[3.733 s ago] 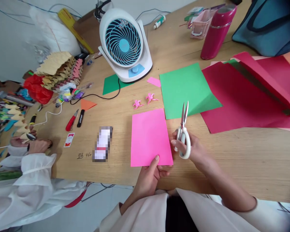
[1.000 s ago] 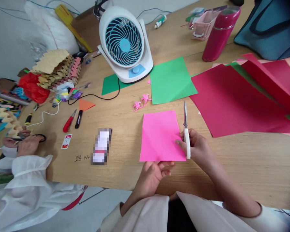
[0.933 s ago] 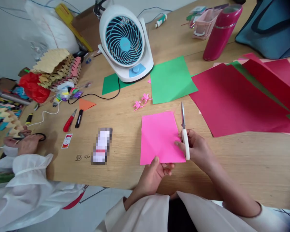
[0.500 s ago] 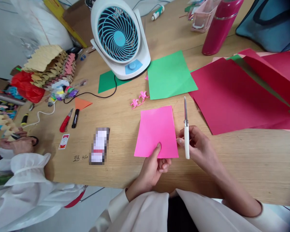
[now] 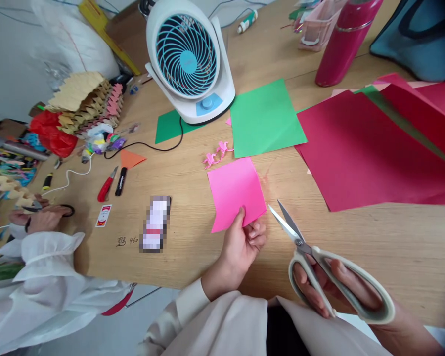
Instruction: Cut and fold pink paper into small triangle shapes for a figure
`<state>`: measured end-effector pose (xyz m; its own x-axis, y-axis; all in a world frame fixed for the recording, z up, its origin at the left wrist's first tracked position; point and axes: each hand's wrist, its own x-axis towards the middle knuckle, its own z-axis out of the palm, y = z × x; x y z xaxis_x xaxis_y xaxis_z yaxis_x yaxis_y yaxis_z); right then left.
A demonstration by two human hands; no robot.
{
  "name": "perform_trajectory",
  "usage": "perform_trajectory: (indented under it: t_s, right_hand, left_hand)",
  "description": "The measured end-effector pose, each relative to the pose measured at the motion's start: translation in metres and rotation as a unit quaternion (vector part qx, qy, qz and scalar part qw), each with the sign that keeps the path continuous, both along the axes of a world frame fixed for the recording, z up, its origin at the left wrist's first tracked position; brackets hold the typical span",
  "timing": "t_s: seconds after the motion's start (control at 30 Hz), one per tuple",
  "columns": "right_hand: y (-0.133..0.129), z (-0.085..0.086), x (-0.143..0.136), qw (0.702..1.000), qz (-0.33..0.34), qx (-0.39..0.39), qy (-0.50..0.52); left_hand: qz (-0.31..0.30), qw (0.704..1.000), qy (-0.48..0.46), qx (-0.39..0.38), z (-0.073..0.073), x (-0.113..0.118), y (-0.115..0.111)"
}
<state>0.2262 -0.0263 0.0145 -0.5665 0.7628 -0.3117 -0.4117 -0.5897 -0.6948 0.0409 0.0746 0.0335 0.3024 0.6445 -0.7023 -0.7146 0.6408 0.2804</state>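
Note:
A sheet of bright pink paper (image 5: 235,190) is pinched at its lower right part by my left hand (image 5: 241,242), thumb on top and fingers curled beneath. My right hand (image 5: 341,284) has its fingers through the handles of white-handled scissors (image 5: 299,243). The scissor blades stand apart and point up and left, a short gap to the right of the paper's edge. Beyond the pink sheet, two small pink cut-paper figures (image 5: 215,154) lie on the table, close to a green sheet (image 5: 269,118).
Large red sheets (image 5: 367,153) lie at the right, below a magenta bottle (image 5: 346,44). A white fan (image 5: 189,64) stands at the back. A phone (image 5: 155,223), a red cutter (image 5: 107,185) and a black marker (image 5: 121,182) lie left. Another person's hands (image 5: 44,217) work with black-handled scissors at far left.
My right hand has moved down and right from the paper's edge; the scissors, seen edge-on before, now show their spread blades. My left hand has turned and tilted the pink sheet counterclockwise.

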Motion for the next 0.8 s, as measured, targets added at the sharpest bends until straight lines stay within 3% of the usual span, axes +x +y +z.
perform_trajectory:
  t_s: [0.13,0.5,0.8]
  right_hand:
    - [0.000,-0.004,0.004,0.998,0.020,-0.019,0.049]
    - [-0.001,-0.005,0.005,0.997,0.013,-0.055,0.043]
    - [0.000,-0.005,0.002,0.996,-0.002,-0.073,0.047]
  left_hand:
    - [0.007,1.000,0.026,0.014,-0.001,0.005,0.003]
    - [0.007,0.997,0.043,0.056,-0.014,0.009,0.003]
    - [-0.004,0.993,0.091,0.074,-0.016,0.012,-0.001]
